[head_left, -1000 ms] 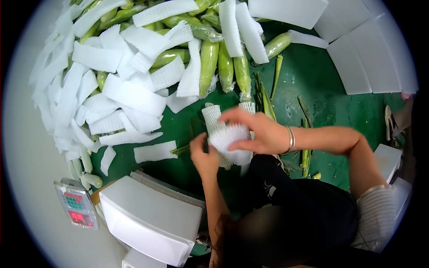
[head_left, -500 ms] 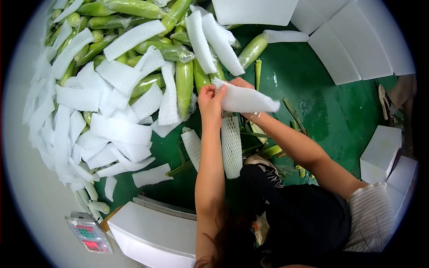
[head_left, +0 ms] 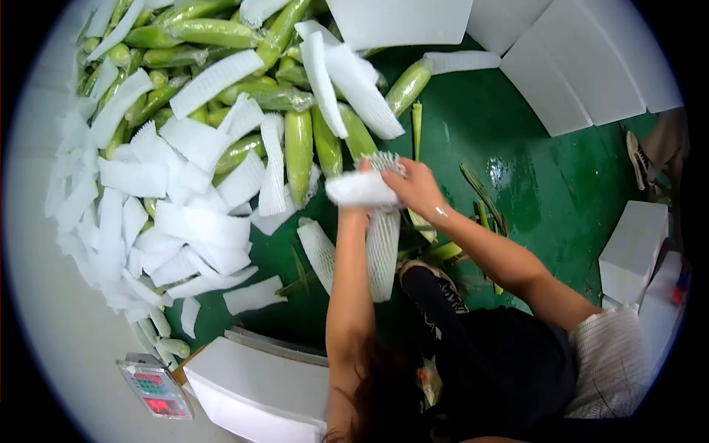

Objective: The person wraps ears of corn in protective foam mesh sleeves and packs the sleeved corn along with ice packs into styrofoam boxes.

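My right hand (head_left: 415, 184) grips the right end of a white foam net sleeve (head_left: 362, 189), which is blurred by motion. My left hand (head_left: 354, 213) is mostly hidden behind this sleeve, so its fingers do not show. Just beyond the hands, a green wrapped vegetable (head_left: 357, 134) points toward them. Two net-covered pieces lie on the green floor nearer me, a left one (head_left: 317, 251) and a right one (head_left: 382, 258), partly behind my left forearm.
A big pile of green vegetables (head_left: 298, 151) and loose foam sleeves (head_left: 199, 229) spreads at left. White boxes (head_left: 546, 81) stand at back right, a white box (head_left: 258, 376) and a scale (head_left: 156, 387) at lower left. A person's shoe (head_left: 636, 159) shows at right.
The foam sleeve has moved from the floor pieces up toward the pile and swung leftward across my left hand. The camera view has shifted, showing more of the pile.
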`<state>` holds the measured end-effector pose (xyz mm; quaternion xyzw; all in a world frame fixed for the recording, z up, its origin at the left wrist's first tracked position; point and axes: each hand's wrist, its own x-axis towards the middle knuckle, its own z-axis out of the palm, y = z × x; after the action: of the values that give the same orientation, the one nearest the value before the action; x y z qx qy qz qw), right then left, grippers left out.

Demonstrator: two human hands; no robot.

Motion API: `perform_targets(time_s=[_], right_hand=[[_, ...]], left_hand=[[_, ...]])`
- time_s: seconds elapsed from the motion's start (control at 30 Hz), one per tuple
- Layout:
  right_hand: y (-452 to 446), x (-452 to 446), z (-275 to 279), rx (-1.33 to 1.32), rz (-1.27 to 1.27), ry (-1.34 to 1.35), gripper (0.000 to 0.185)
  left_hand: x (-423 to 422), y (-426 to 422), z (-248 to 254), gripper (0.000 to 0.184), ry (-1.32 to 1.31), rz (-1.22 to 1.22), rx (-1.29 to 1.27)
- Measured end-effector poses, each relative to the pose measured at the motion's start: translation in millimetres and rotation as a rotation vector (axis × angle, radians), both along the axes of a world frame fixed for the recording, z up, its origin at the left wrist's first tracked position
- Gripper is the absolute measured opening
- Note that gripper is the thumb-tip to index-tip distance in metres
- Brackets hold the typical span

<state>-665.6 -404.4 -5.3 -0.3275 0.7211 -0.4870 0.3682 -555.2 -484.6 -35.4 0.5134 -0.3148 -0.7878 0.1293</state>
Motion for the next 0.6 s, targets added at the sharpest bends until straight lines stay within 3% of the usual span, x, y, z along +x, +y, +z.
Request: perform_targets(time_s=[0.07,0.1,0.17,0.23,0.27,0.33,0.37,0.4,0.43,0.47,0.53,0.57,0.6], right_hand=[[20,-6,67,0.063,0.099,0.068,0.029],[24,-6,92,0.031,0.113,0.073,0.029],[16,-3,101,0.008,0.12,0.076,0.029],[-11,-7,84,0.064,0.142,-0.109,0.025],[-23,-9,67,0.061,0.141,-0.116,0.025],[-44,-9,13,0.101,-0.081,-0.086,0.029],[-49,-7,-15,0.096,-0.078,-0.083,0.029],[-52,-9,-43,0.163,-0.15,-0.039,0.031],[-54,-14,-51,0.231,-0.225,0.008,0.033],[-54,-20,-58,0.221,-0.227,0.016,0.033],[-47,-22,-60,0.324,-0.198,-0.087,0.036],[-38,-20,-60,0.373,-0.04,-0.021,0.036],[-30,-19,-56,0.412,0.118,0.053,0.037]], left_hand=[[4,32,49,0.033,0.458,0.257,0.296],[6,46,76,0.032,0.553,0.353,0.409],[10,61,82,0.032,0.64,0.446,0.532],[19,63,73,0.033,0.429,0.542,0.242],[15,53,68,0.032,0.385,0.573,0.237],[8,33,36,0.032,0.141,0.53,-0.11],[3,27,14,0.032,0.146,0.533,-0.115],[-6,23,-9,0.032,0.056,0.545,-0.292],[-16,21,-17,0.033,-0.031,0.555,-0.467],[-21,18,-24,0.033,-0.019,0.556,-0.472],[-27,14,-27,0.029,-0.501,0.327,-0.802],[-22,15,-27,0.029,-0.503,0.334,-0.8],[-16,14,-19,0.031,-0.313,0.323,-0.758]])
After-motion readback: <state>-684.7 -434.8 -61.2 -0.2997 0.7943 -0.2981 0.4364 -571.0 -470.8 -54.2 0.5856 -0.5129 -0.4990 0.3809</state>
